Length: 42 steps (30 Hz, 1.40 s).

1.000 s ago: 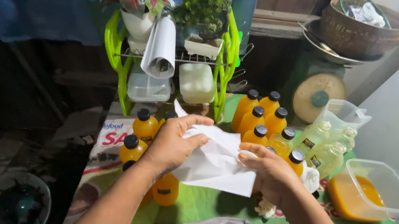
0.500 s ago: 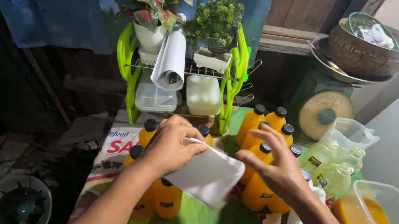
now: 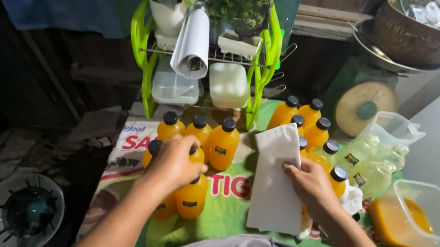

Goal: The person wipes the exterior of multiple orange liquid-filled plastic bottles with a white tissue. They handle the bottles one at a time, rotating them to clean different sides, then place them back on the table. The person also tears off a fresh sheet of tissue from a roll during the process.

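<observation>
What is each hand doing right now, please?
Left hand: closed over the top of an orange bottle.
Right hand: holding a white sheet by its edge.

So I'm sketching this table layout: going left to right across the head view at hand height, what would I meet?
Fan → left hand on an orange bottle → white paper → right hand → clear tub of orange liquid.

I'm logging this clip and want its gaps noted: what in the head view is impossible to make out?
- Cap of the orange bottle: covered by the left hand.
- Bottles behind the white paper sheet held by the right hand.
- Brown bowl contents: cut off at the top edge.
</observation>
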Each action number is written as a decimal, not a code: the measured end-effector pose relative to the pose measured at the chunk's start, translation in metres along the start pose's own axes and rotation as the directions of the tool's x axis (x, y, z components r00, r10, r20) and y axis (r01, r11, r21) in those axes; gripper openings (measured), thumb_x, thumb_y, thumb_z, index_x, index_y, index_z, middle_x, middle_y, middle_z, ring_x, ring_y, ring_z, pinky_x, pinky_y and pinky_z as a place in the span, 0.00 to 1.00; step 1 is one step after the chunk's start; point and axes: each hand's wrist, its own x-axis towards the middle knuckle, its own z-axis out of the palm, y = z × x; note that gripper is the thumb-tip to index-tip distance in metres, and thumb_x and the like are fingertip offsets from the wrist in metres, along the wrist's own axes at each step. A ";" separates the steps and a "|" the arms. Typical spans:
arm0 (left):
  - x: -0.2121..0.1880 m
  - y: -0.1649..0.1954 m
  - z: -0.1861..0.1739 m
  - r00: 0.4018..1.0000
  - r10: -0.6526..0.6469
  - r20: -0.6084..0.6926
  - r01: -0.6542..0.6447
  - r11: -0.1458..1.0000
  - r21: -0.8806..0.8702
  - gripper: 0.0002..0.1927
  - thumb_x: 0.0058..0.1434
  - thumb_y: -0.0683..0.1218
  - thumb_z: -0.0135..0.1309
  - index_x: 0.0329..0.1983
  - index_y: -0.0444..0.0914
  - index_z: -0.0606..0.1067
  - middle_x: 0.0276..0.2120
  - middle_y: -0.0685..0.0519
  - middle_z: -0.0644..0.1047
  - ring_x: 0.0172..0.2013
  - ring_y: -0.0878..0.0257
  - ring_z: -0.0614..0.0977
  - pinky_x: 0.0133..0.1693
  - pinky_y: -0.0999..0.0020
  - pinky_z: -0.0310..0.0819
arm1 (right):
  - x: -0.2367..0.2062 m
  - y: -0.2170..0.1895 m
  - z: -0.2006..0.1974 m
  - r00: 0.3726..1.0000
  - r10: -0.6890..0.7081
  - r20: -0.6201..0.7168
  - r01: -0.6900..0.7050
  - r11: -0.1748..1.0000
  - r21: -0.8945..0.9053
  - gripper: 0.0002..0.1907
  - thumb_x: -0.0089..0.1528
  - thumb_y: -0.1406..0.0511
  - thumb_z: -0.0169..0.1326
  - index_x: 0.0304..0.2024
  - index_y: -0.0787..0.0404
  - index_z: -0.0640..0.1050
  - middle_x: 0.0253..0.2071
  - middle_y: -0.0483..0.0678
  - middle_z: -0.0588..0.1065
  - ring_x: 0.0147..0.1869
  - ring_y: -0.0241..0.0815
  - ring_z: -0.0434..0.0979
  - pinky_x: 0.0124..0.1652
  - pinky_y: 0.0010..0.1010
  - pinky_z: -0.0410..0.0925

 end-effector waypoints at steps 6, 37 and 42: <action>-0.026 -0.016 0.026 0.984 -0.179 0.013 0.179 0.983 -0.028 0.29 0.55 0.41 0.58 0.62 0.41 0.71 0.43 0.36 0.81 0.48 0.39 0.81 0.50 0.49 0.75 | -0.005 0.002 0.052 0.934 -0.275 0.228 0.312 0.939 -0.145 0.17 0.67 0.70 0.45 0.56 0.59 0.78 0.36 0.43 0.77 0.35 0.37 0.72 0.36 0.33 0.70; -0.040 -0.031 0.061 0.950 -0.305 -0.070 0.270 0.913 -0.306 0.58 0.42 0.36 0.63 0.74 0.41 0.44 0.55 0.34 0.73 0.54 0.39 0.76 0.54 0.53 0.71 | 0.004 0.042 0.147 0.814 -0.579 0.052 0.580 0.814 -0.017 0.17 0.53 0.75 0.59 0.44 0.57 0.79 0.37 0.42 0.80 0.42 0.37 0.80 0.42 0.27 0.72; -0.046 -0.028 0.071 0.966 -0.238 -0.099 0.217 0.958 -0.189 0.35 0.45 0.46 0.72 0.55 0.37 0.70 0.51 0.39 0.77 0.52 0.41 0.78 0.52 0.52 0.72 | 0.033 0.065 0.104 0.996 -0.031 -0.082 0.055 0.949 0.309 0.12 0.61 0.72 0.54 0.47 0.65 0.81 0.34 0.43 0.78 0.36 0.37 0.73 0.36 0.31 0.67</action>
